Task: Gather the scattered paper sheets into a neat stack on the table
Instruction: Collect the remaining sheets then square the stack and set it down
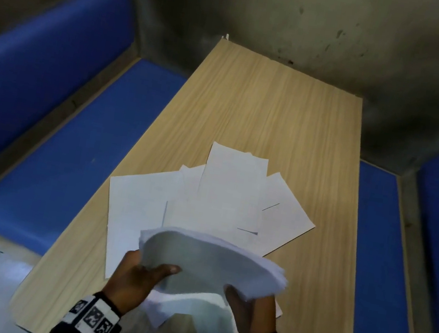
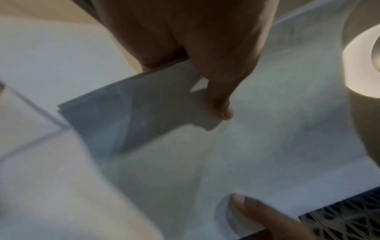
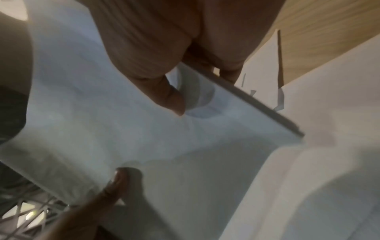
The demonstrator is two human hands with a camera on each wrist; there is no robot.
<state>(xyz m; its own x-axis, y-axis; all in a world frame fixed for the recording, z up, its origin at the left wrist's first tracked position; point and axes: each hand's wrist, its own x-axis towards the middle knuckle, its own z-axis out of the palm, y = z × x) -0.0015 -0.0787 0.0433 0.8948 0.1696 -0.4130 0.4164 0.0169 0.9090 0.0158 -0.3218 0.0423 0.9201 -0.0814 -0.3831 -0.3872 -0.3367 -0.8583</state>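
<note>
- Above the near end of the wooden surface, I see both hands holding one bundle of paper sheets lifted off the wood and bowed upward into an arch.
- Left hand: thumb lies across the top of the bundle, fingers curled beneath its left edge; the left wrist view shows the same pinch.
- Right hand: grips the bundle's right edge, thumb on top and fingers under, as the right wrist view confirms.
- Loose sheets: several white pages fanned and overlapping, flat on the surface just beyond the bundle, one reaching the left edge.
- Blue padded benches flank the surface on both sides.
- Marker-patterned bands circle both wrists.
</note>
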